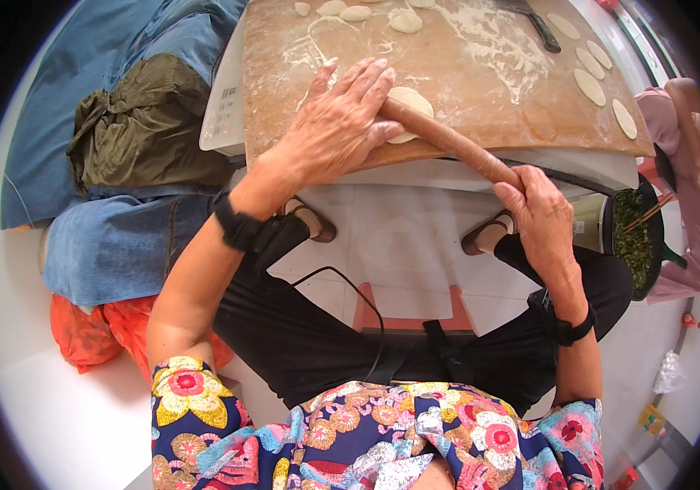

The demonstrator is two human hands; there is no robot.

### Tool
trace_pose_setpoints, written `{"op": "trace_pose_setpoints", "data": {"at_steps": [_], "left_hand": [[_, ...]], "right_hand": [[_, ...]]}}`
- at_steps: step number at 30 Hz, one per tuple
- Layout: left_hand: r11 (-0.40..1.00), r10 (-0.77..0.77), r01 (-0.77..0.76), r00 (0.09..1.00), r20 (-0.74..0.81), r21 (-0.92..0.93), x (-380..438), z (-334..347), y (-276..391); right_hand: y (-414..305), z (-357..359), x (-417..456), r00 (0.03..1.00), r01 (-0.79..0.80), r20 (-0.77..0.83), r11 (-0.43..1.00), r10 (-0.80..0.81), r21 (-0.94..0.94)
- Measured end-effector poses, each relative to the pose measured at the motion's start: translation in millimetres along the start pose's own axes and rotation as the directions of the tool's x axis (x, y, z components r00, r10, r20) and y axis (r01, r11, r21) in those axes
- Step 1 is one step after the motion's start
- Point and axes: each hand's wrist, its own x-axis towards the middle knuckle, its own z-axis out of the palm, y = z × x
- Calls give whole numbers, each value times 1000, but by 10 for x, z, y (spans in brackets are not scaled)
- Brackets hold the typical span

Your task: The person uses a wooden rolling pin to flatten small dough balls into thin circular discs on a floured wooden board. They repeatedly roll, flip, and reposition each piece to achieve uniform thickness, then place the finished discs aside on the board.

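A wooden rolling pin [454, 138] slants across the near edge of a floured wooden board [301, 131]. My left hand [343, 116] lies over its far end, palm down with fingers stretched out; the thumb and forefinger sit on either side of the pin. The near end is wrapped in my right hand [536, 208], beyond the board's edge. Under the pin lies a flat round of dough [414, 103], partly covered by the pin and my left thumb. Several rolled dough rounds [589, 87] rest along the board's right side, and small dough pieces [406, 21] at its far side.
A knife with a black handle [544, 32] lies at the board's far right. Right of my knee, a dark bowl of chopped green filling [631, 239] holds chopsticks [650, 213]. A person in pink [689, 263] is beside it. Cloth-covered things [123, 245] stand at left above red bags [83, 334].
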Motion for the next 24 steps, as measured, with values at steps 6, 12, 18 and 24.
{"op": "trace_pose_setpoints", "data": {"at_steps": [6, 12, 18, 24], "left_hand": [[1000, 15, -15, 1000, -14, 26, 290, 222, -84], [996, 27, -34, 996, -81, -86, -77, -3, -35], [989, -41, 9, 974, -223, -146, -263, -82, -73], [971, 78, -122, 974, -214, -205, -37, 84, -5]], "right_hand": [[-11, -60, 108, 1000, 0, 19, 1000, 0, -17], [-112, 46, -73, 996, -11, 89, 995, 2, 98], [-54, 49, -105, 962, -270, 182, 784, 202, 559], [-12, -21, -125, 962, -269, 154, 675, 227, 687]]}}
